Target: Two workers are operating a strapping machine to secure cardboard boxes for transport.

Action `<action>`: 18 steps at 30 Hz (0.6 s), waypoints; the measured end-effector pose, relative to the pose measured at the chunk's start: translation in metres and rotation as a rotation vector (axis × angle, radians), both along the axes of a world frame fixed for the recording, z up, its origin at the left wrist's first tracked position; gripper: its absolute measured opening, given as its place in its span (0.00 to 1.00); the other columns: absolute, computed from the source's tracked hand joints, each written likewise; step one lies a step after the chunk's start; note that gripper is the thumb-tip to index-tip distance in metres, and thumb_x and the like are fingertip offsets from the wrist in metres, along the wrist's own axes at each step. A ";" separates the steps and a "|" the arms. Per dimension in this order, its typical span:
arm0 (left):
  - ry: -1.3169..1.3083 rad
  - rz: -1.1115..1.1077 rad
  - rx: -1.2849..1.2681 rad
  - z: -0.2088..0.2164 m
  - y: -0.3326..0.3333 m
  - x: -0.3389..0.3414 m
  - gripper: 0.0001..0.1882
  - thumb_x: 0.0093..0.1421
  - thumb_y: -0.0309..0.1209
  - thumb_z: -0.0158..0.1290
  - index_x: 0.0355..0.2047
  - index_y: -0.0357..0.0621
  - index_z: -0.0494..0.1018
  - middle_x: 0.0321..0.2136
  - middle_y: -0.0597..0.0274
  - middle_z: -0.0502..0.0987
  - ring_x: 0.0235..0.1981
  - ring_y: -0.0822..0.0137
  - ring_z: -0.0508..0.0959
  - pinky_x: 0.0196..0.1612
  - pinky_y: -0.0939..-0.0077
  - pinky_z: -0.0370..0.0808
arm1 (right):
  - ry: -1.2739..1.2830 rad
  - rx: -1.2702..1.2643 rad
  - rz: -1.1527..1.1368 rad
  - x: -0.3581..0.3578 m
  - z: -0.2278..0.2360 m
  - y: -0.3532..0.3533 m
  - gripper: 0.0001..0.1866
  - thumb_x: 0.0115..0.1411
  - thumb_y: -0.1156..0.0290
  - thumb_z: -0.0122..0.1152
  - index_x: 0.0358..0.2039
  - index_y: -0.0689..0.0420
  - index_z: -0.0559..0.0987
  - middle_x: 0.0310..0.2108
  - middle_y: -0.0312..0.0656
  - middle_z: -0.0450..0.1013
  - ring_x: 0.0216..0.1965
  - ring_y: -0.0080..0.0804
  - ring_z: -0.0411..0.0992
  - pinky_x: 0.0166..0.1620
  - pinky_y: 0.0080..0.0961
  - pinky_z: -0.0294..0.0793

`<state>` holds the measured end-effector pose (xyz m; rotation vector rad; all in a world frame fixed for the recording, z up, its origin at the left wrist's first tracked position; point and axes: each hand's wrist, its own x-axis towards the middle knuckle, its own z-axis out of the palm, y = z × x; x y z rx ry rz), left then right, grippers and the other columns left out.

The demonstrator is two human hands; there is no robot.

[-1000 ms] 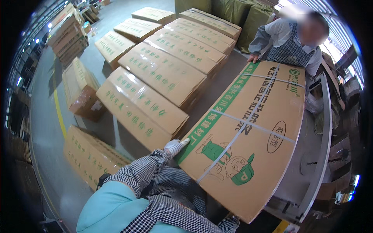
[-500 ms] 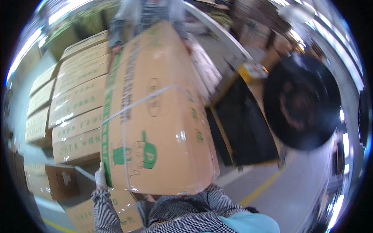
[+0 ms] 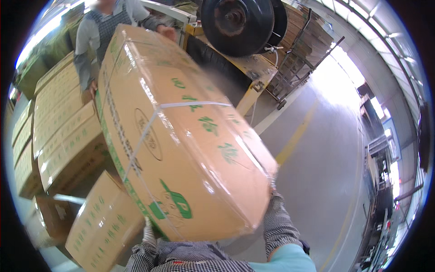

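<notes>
Grey workshop floor (image 3: 312,181) with a yellow line (image 3: 297,138); black reel (image 3: 233,18) at the top, above a bench (image 3: 258,68).

One large carton (image 3: 190,140), strapped and taped, directly ahead of the person. Long axis: from between the person's hands, slanting up and leftward to a co-worker (image 3: 105,29) at the far end.

Left hand (image 3: 148,232): gloved, touching the near left edge, low down. Right hand (image 3: 273,182): at the near right corner, mostly hidden, slightly farther forward than the left. Finger closure: cannot be told for either. Both sit at the near end, neither clearly closer.

Also present: packed cartons (image 3: 68,136) to the left; one loose carton (image 3: 104,222) just beside the left hand.
</notes>
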<state>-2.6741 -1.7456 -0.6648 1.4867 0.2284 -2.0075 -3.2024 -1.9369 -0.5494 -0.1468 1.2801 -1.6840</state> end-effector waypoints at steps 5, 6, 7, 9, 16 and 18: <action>0.265 -0.946 -0.286 0.024 -0.086 0.033 0.35 0.64 0.59 0.45 0.59 0.43 0.67 0.56 0.54 0.71 0.58 0.56 0.68 0.62 0.63 0.62 | 0.213 0.066 -0.145 0.041 -0.006 -0.040 0.31 0.64 0.45 0.36 0.56 0.56 0.66 0.55 0.44 0.66 0.55 0.41 0.64 0.57 0.36 0.64; 0.318 -1.156 -0.434 0.026 -0.120 0.049 0.35 0.64 0.58 0.45 0.59 0.43 0.67 0.56 0.54 0.71 0.58 0.57 0.68 0.62 0.64 0.62 | 0.287 0.094 -0.183 0.056 -0.012 -0.048 0.30 0.63 0.46 0.37 0.55 0.56 0.67 0.54 0.44 0.67 0.54 0.41 0.65 0.56 0.36 0.64; 0.383 -1.309 -0.571 0.039 -0.150 0.064 0.34 0.64 0.58 0.45 0.59 0.43 0.67 0.56 0.55 0.72 0.58 0.57 0.68 0.62 0.64 0.62 | 0.380 0.141 -0.221 0.070 -0.011 -0.050 0.29 0.63 0.47 0.38 0.53 0.56 0.68 0.53 0.44 0.67 0.53 0.41 0.65 0.55 0.36 0.65; 0.517 -1.433 -0.798 0.054 -0.227 0.088 0.34 0.65 0.57 0.45 0.58 0.42 0.68 0.55 0.55 0.72 0.58 0.58 0.69 0.62 0.65 0.62 | 0.615 0.248 -0.286 0.114 -0.006 -0.062 0.26 0.63 0.50 0.39 0.51 0.56 0.69 0.51 0.44 0.68 0.51 0.40 0.66 0.53 0.35 0.66; 0.170 -1.071 -0.941 0.031 -0.562 0.382 0.23 0.65 0.46 0.50 0.53 0.45 0.73 0.51 0.59 0.76 0.55 0.67 0.71 0.59 0.69 0.66 | 1.008 0.551 0.231 0.528 -0.145 -0.226 0.17 0.61 0.59 0.44 0.44 0.56 0.73 0.44 0.44 0.72 0.44 0.39 0.70 0.46 0.32 0.70; -0.181 -1.126 -0.796 0.137 -0.598 0.457 0.27 0.65 0.52 0.47 0.56 0.46 0.72 0.53 0.57 0.75 0.55 0.64 0.73 0.57 0.69 0.69 | 0.983 0.593 0.512 0.543 -0.152 -0.186 0.15 0.61 0.62 0.46 0.41 0.56 0.74 0.42 0.44 0.73 0.42 0.39 0.71 0.44 0.31 0.72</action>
